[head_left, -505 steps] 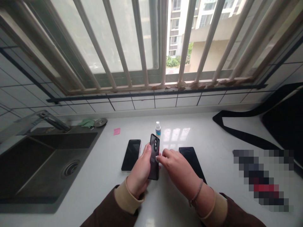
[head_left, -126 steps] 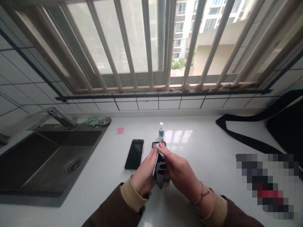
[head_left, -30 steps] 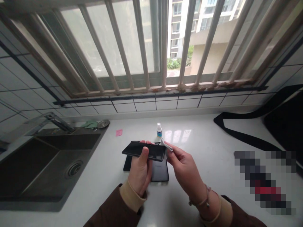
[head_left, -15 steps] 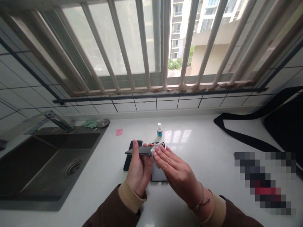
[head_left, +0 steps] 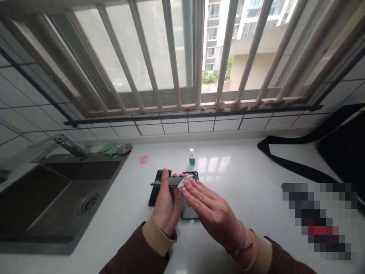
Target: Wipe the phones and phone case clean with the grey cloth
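My left hand [head_left: 168,205] is closed around a dark, flat phone [head_left: 171,181], thumb on the near side and fingertips showing beyond its far edge. My right hand [head_left: 211,205] presses a white cloth [head_left: 184,184] against the phone's right end, its fingers held together. Beneath my hands a second device with a black rim and grey face [head_left: 190,213] lies on the counter, partly covered. A black flat object [head_left: 154,196] lies behind my left hand. Beyond them stands a small white bottle with a blue label [head_left: 192,158].
On the white counter [head_left: 114,217] lies a pink note [head_left: 143,160]. At the left are a dark sink [head_left: 71,243] with a faucet [head_left: 71,147] and a green cloth [head_left: 107,149]. A black strap [head_left: 293,164] and a blurred patch lie at the right. A barred window is behind.
My right hand and the white cloth have shifted slightly left and down along the phone's end. My left hand still holds the phone nearly in place.
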A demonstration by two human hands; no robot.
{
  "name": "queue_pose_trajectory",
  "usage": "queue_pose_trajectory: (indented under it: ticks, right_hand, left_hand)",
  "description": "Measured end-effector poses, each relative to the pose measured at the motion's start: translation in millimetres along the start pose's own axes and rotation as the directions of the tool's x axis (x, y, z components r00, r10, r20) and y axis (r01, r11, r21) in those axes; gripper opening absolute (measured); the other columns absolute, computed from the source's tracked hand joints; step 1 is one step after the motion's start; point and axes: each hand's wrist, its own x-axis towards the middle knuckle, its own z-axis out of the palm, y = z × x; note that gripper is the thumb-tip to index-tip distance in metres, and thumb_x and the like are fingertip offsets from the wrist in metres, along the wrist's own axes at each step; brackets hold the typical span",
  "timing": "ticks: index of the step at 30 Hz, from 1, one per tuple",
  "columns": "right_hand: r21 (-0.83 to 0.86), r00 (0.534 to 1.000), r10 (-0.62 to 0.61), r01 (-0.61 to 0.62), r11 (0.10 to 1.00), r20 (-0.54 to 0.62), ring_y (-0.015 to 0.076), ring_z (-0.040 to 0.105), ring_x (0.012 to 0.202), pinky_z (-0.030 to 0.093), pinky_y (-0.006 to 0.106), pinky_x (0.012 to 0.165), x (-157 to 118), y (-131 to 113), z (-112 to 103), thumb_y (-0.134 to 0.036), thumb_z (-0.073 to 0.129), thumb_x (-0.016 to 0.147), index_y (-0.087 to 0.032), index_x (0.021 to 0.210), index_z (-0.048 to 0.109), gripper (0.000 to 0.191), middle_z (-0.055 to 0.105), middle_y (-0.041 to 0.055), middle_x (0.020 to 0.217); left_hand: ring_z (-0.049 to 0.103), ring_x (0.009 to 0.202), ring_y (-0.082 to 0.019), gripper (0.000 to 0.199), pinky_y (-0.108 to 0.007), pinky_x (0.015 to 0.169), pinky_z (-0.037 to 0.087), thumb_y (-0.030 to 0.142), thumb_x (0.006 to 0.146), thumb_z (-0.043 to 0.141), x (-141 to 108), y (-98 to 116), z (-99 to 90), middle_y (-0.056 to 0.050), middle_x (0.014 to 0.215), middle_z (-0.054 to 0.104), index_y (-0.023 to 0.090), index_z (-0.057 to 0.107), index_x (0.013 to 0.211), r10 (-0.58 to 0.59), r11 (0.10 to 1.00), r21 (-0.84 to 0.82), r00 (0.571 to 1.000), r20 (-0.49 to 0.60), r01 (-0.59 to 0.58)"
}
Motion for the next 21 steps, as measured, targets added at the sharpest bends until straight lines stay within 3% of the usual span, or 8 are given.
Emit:
queue_pose_trajectory:
  ticks: [5, 9, 12, 15, 18, 21]
  right_hand:
    - [0.038, 0.974, 0.211, -0.208, 0.977, -0.086, 0.024, 0.055, 0.147, 0.051, 0.047, 0.122, 1.1, 6.0, 2.7, 0.002, 0.046, 0.103, -0.024, 0.165, 0.04, 0.068, 0.057, 0.0113, 0.158]
    - [0.226, 0.881, 0.464, -0.435, 0.871, -0.094, 0.0245, 0.067, 0.135, 0.056, 0.044, 0.116, 0.6, 8.4, 5.7, -0.008, 0.049, 0.105, -0.024, 0.154, 0.059, 0.053, 0.067, 0.0104, 0.147]
    - [0.451, 0.754, 0.655, -0.597, 0.664, 0.033, 0.0269, 0.071, 0.129, 0.059, 0.048, 0.111, 3.2, 7.6, 6.8, -0.02, 0.054, 0.106, -0.025, 0.144, 0.069, 0.041, 0.075, 0.009, 0.137]
    - [0.692, 0.628, 0.744, -0.642, 0.329, 0.229, 0.0283, 0.074, 0.124, 0.064, 0.048, 0.102, 8.1, 4.6, 8.2, -0.036, 0.06, 0.105, -0.026, 0.137, 0.074, 0.036, 0.075, 0.0091, 0.136]
    - [0.804, 0.571, 0.727, -0.593, 0.045, 0.38, 0.0291, 0.073, 0.125, 0.062, 0.05, 0.104, 11.0, -0.5, 11.1, -0.048, 0.069, 0.1, -0.025, 0.132, 0.076, 0.04, 0.074, 0.01, 0.138]
    - [0.819, 0.54, 0.701, -0.563, -0.11, 0.465, 0.0293, 0.074, 0.123, 0.059, 0.051, 0.109, 9.1, -5.9, 15.3, -0.052, 0.075, 0.096, -0.023, 0.132, 0.076, 0.046, 0.076, 0.012, 0.133]
  left_hand:
    - [0.076, 0.081, -0.014, 0.012, -0.027, 0.082, 0.065, 0.025, 0.096, 0.076, -0.3, -0.1, 5.7, -0.005, 0.092, 0.077, 0.017, 0.069, 0.1, 0.208, 0.975, 0.094, 0.977, -0.038, -0.204]
    - [0.075, 0.089, -0.017, 0.03, -0.031, 0.09, 0.063, 0.038, 0.088, 0.085, -1.0, -0.1, 2.2, -0.004, 0.095, 0.075, 0.017, 0.069, 0.101, 0.313, 0.902, 0.27, 0.941, 0.127, -0.337]
    - [0.073, 0.09, -0.016, 0.039, -0.031, 0.091, 0.061, 0.042, 0.084, 0.088, -0.7, -0.2, -2.0, -0.002, 0.098, 0.072, 0.019, 0.066, 0.107, 0.359, 0.816, 0.382, 0.898, 0.254, -0.434]
    - [0.07, 0.086, -0.016, 0.044, -0.03, 0.087, 0.059, 0.037, 0.081, 0.091, -1.1, -0.4, -3.1, 0.001, 0.095, 0.07, 0.023, 0.063, 0.111, 0.426, 0.745, 0.415, 0.851, 0.307, -0.523]
    - [0.067, 0.082, -0.014, 0.043, -0.026, 0.084, 0.056, 0.029, 0.076, 0.095, -2.8, 0.0, -2.7, 0.002, 0.091, 0.066, 0.023, 0.062, 0.103, 0.455, 0.721, 0.415, 0.831, 0.319, -0.554]
    - [0.063, 0.077, -0.011, 0.046, -0.022, 0.079, 0.054, 0.02, 0.071, 0.097, -4.4, 1.9, -4.1, 0.004, 0.088, 0.062, 0.023, 0.058, 0.097, 0.479, 0.654, 0.475, 0.808, 0.343, -0.589]
